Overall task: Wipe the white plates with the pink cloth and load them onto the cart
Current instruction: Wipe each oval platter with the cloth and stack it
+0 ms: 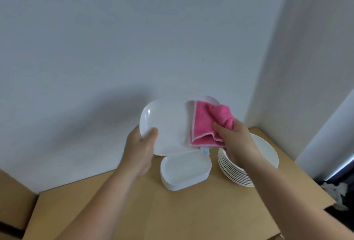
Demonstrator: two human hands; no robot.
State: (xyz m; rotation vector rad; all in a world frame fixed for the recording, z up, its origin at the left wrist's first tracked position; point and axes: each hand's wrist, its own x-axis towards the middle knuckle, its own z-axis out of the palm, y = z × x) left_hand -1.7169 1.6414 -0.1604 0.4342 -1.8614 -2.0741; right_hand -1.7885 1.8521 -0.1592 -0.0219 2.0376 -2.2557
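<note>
Wipe in mid-air

Cardboard (134, 211) nearest me carries stacked oval dishes (183, 170) beside stacked round plates (266, 149). Above them, my left hand (140, 147) grips an oval white plate (166, 122) by its edge; my right hand (236, 140) pinches the pink cloth (205, 124) against its right end.

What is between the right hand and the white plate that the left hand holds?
The pink cloth: the right hand holds it against the plate, seen in the head view.
</note>
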